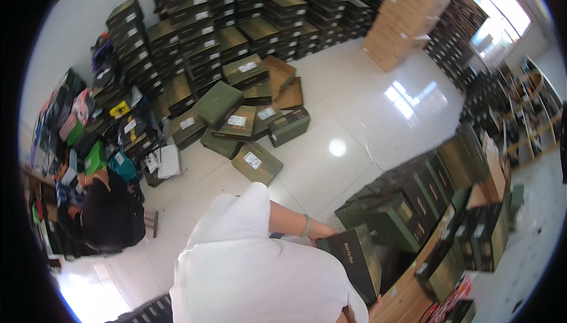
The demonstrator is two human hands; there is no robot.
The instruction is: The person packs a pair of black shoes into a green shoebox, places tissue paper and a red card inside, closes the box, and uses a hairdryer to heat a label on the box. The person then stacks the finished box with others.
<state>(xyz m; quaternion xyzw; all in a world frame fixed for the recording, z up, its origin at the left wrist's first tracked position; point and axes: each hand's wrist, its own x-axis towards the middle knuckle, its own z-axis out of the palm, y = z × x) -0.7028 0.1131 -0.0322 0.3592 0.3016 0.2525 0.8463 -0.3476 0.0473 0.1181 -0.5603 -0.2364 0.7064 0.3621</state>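
Observation:
A dark green shoebox (347,258) with gold print on its side is held between my two hands, tilted, at the lower right of centre. My left hand (323,229), with a bracelet at the wrist, grips the box's upper left edge. At its lower corner my right hand (375,307) shows only in part, fingers against the box. Just beyond it, a row of similar green shoeboxes (393,219) stands close together. A dark gap lies between that row and the held box. My white sleeve and clothing cover much of the lower middle.
Loose shoeboxes (257,162) lie heaped on the tiled floor (319,169). Tall shoebox stacks (192,27) line the back, with brown cartons (401,18) at the far right. A wooden surface (407,299) is beside me. A person in dark clothing (112,213) sits at left.

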